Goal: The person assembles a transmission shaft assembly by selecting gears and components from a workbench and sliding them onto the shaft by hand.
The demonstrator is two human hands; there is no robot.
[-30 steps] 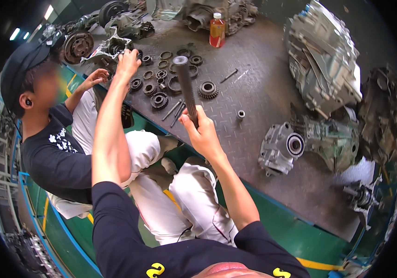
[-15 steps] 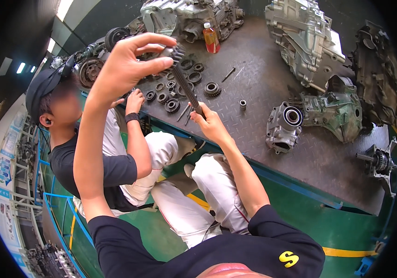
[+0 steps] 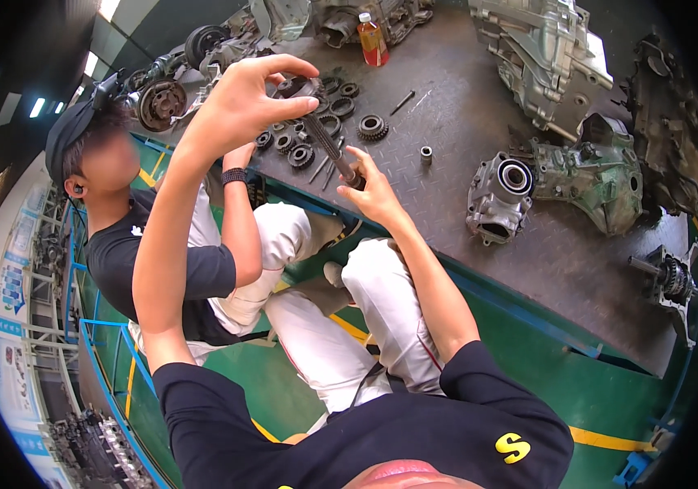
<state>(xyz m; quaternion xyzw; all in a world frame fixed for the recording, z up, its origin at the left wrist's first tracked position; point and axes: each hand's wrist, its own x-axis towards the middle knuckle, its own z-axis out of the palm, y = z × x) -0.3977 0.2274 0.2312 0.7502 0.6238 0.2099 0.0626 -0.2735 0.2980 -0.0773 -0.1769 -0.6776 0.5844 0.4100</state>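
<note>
A dark splined shaft (image 3: 324, 137) slants above the near edge of the workbench, its upper end going into a toothed gear (image 3: 307, 88). My left hand (image 3: 245, 104) is raised, thumb and fingers curved round that gear. Lower down, my right hand (image 3: 377, 196) has the shaft's bottom end between thumb and fingers. Behind the shaft, loose gears and rings lie on the bench, among them a thick gear (image 3: 373, 127) and a smaller gear (image 3: 301, 156). Two thin rods (image 3: 321, 169) lie beside the shaft's lower part.
The dark metal workbench (image 3: 463, 106) carries a drink bottle (image 3: 373, 42), a bolt (image 3: 402, 102), a small sleeve (image 3: 425, 155), a bearing housing (image 3: 500, 200) and large metal casings (image 3: 528, 61). A co-worker in a cap (image 3: 178, 261) sits close on my left.
The shaft's lower end and my right hand have shifted slightly up and right, and the right fingers look more spread. My view has tilted a little; the co-worker's head has turned slightly.
</note>
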